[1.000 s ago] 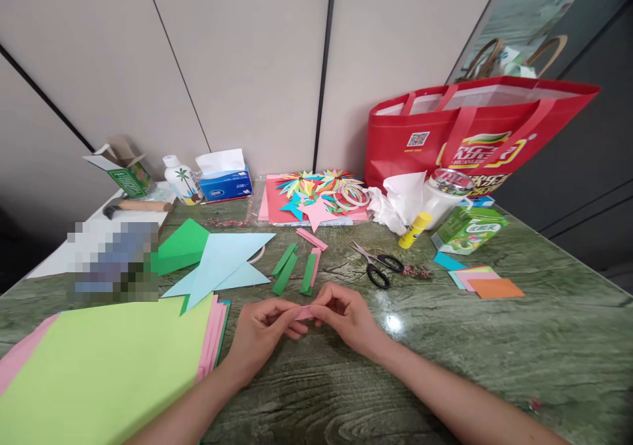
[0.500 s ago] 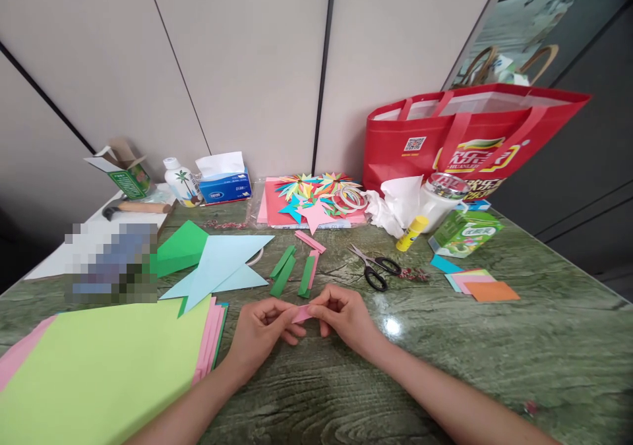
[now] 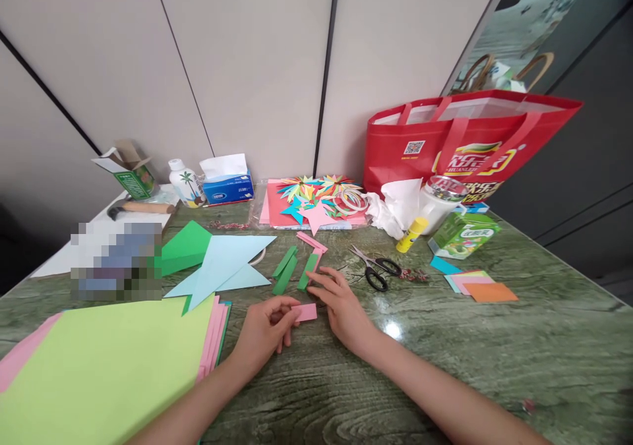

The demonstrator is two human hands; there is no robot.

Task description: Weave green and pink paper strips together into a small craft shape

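Observation:
A small pink paper strip [image 3: 307, 311] is pinched between the thumb and fingers of my left hand [image 3: 270, 326], low over the table. My right hand [image 3: 346, 310] has its fingers spread, with the tips near a green folded paper strip [image 3: 308, 272]; whether they touch it I cannot tell. Under and behind that green strip lies a pink paper strip [image 3: 319, 254], with another folded pink strip [image 3: 310, 241] above it. Two more green strips [image 3: 285, 273] rest just to the left. Black-handled scissors [image 3: 376, 268] lie to the right of them.
Coloured paper sheets [image 3: 123, 366] are stacked at the front left, below pale blue paper pieces [image 3: 222, 264]. A yellow glue stick [image 3: 411, 235], a green carton [image 3: 465, 234] and small coloured cards [image 3: 487, 290] are on the right. A red bag [image 3: 410, 142] stands behind.
My right hand has let go of the pink strip and moved up, its fingers opening towards the green strip. My left hand still holds the pink strip.

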